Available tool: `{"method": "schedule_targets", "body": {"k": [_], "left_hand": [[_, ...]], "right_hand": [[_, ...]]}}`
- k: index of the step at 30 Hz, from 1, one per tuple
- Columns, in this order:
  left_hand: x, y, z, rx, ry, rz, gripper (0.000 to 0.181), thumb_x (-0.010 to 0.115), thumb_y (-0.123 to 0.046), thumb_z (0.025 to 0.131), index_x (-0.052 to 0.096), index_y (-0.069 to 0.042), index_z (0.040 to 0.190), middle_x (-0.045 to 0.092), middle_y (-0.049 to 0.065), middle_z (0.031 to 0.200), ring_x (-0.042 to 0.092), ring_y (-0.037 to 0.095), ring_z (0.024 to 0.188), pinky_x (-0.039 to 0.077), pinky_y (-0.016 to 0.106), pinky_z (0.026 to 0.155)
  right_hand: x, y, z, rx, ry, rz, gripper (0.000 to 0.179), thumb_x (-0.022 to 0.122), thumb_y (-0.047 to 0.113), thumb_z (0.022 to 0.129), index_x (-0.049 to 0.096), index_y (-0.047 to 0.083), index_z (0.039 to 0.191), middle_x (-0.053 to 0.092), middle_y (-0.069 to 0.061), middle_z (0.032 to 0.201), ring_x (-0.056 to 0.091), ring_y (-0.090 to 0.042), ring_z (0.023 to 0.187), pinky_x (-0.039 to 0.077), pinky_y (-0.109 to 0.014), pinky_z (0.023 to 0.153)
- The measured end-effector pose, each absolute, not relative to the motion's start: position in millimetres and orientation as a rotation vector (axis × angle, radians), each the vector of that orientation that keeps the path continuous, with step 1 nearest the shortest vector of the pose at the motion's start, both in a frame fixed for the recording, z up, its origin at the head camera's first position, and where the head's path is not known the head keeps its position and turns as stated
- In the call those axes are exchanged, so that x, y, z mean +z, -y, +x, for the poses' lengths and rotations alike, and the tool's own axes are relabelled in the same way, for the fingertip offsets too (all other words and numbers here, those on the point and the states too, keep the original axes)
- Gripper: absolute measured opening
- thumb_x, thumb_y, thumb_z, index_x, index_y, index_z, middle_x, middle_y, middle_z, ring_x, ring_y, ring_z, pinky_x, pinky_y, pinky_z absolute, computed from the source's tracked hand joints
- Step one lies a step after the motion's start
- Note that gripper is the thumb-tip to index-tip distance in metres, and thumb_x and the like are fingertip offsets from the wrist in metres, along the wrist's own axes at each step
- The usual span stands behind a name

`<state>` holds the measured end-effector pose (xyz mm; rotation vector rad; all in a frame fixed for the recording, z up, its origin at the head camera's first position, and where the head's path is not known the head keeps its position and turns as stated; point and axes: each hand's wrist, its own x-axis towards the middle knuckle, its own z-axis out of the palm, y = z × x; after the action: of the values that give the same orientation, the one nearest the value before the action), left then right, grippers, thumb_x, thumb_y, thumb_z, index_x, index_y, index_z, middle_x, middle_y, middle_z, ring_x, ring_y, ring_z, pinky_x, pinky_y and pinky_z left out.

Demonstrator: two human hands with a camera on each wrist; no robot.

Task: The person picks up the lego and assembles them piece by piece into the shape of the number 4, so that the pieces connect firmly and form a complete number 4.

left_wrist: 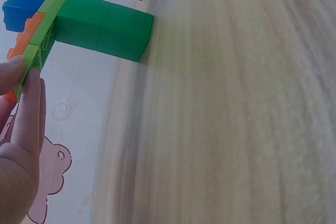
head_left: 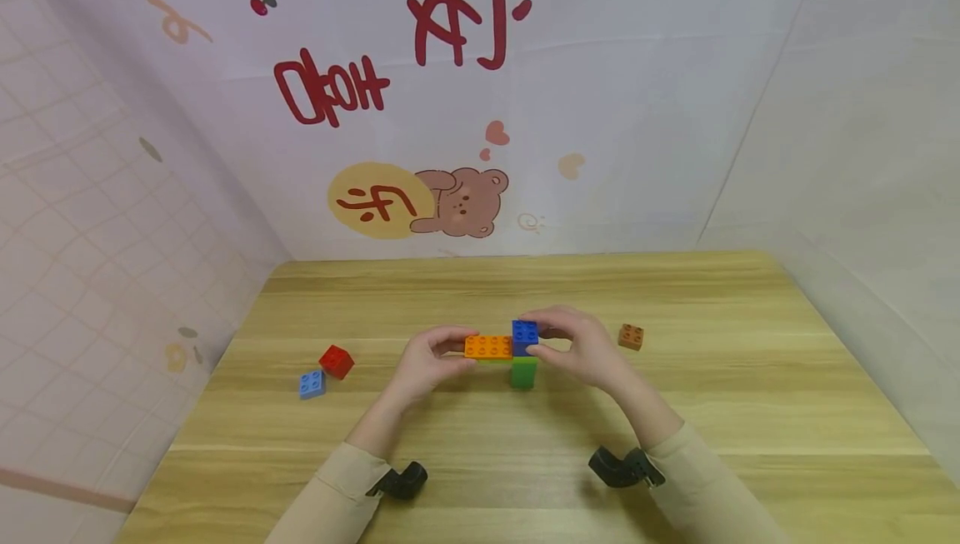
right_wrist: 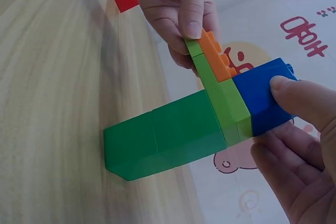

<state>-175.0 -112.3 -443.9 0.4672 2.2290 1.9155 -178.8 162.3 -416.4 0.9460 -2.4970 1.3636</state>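
In the head view, two stacked dark green bricks (head_left: 523,373) stand upright on the wooden table. Thin light green pieces (right_wrist: 231,108) lie across their top and stick out to the left. On that overhang sits a flat orange brick (head_left: 487,348), and beside it, above the green column, is a blue brick (head_left: 523,344). My left hand (head_left: 426,367) pinches the overhang's outer end, thumb and fingers on the light green and orange pieces. The blue brick is gripped between thumb and fingers of my right hand (head_left: 581,348). Part of the column is hidden from above.
A red brick (head_left: 337,362) and a light blue brick (head_left: 312,384) lie to the left on the table (head_left: 480,461). Off to the right is a brown brick (head_left: 631,336). A printed cloth wall (head_left: 637,111) rises behind the table's back edge.
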Motion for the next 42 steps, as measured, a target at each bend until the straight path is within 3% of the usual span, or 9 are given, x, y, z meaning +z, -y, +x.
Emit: {"method": "schedule_targets", "body": {"k": [15, 24, 30, 38, 42], "left_hand": [[-449, 113, -177, 1.932, -2.212, 0.464, 0.043, 0.074, 0.005, 0.084, 0.064, 0.006, 0.125, 0.063, 0.02, 0.123, 0.062, 0.034, 0.109, 0.055, 0.026, 0.083], [-448, 113, -177, 1.938, -2.218, 0.476, 0.042, 0.074, 0.007, 0.083, 0.065, 0.005, 0.124, 0.064, 0.019, 0.12, 0.063, 0.032, 0.107, 0.055, 0.027, 0.082], [-447, 113, -176, 1.949, -2.204, 0.456, 0.044, 0.075, 0.006, 0.082, 0.065, 0.006, 0.124, 0.065, 0.016, 0.12, 0.064, 0.03, 0.106, 0.055, 0.026, 0.082], [-449, 113, -178, 1.939, -2.198, 0.458, 0.043, 0.074, 0.006, 0.083, 0.064, 0.007, 0.125, 0.063, 0.019, 0.122, 0.062, 0.033, 0.109, 0.055, 0.026, 0.083], [-449, 113, -177, 1.936, -2.208, 0.45, 0.043, 0.074, 0.005, 0.084, 0.063, 0.006, 0.126, 0.062, 0.02, 0.123, 0.062, 0.033, 0.109, 0.055, 0.026, 0.083]], "right_hand": [[-416, -160, -177, 1.363, 2.525, 0.891, 0.038, 0.08, 0.008, 0.083, 0.07, 0.009, 0.12, 0.067, -0.006, 0.115, 0.067, -0.019, 0.095, 0.056, -0.038, 0.086], [-428, -159, -178, 1.585, 2.444, 0.902, 0.039, 0.076, 0.004, 0.087, 0.064, 0.005, 0.125, 0.064, -0.011, 0.119, 0.066, -0.027, 0.101, 0.053, -0.051, 0.088], [-428, -157, -177, 1.626, 2.481, 0.879, 0.041, 0.075, 0.002, 0.087, 0.062, 0.007, 0.125, 0.067, -0.012, 0.114, 0.066, -0.033, 0.1, 0.052, -0.054, 0.089], [-430, -156, -176, 1.576, 2.515, 0.858, 0.044, 0.078, 0.002, 0.084, 0.058, 0.007, 0.123, 0.068, -0.012, 0.109, 0.067, -0.028, 0.095, 0.055, -0.048, 0.087], [-429, -155, -178, 1.546, 2.507, 0.868, 0.043, 0.079, 0.003, 0.083, 0.06, 0.007, 0.122, 0.068, -0.01, 0.11, 0.068, -0.028, 0.094, 0.056, -0.05, 0.085]]}}
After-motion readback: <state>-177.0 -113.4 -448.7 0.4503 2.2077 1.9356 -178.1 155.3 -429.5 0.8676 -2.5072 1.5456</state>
